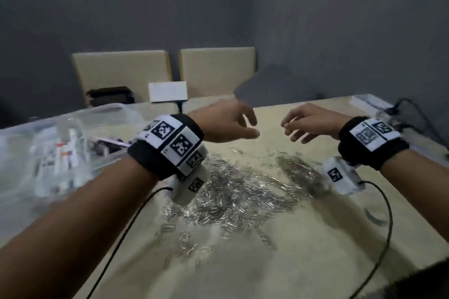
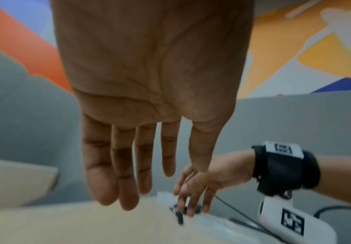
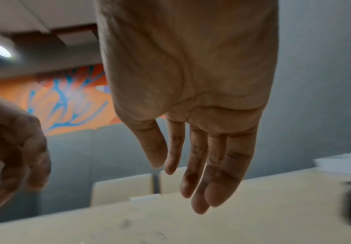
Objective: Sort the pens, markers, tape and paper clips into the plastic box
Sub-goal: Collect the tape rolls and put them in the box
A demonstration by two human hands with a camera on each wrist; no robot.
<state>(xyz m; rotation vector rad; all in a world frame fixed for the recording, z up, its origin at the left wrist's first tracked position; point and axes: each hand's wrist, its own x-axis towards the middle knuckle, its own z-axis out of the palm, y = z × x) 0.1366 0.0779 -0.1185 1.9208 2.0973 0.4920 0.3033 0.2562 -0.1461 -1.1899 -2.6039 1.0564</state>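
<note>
Your left hand (image 1: 227, 124) and right hand (image 1: 312, 124) hover empty, fingers loosely spread, above the paper clips (image 1: 243, 187) heaped mid-table (image 1: 303, 262). The plastic box (image 1: 48, 143) of markers (image 1: 65, 158) sits at the left edge.

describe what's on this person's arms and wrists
Bare forearms, no sleeves. Each wrist wears a black band with white panels of square black-and-white markers. A white camera box hangs under each, also marked, trailing a thin black cable.
</note>
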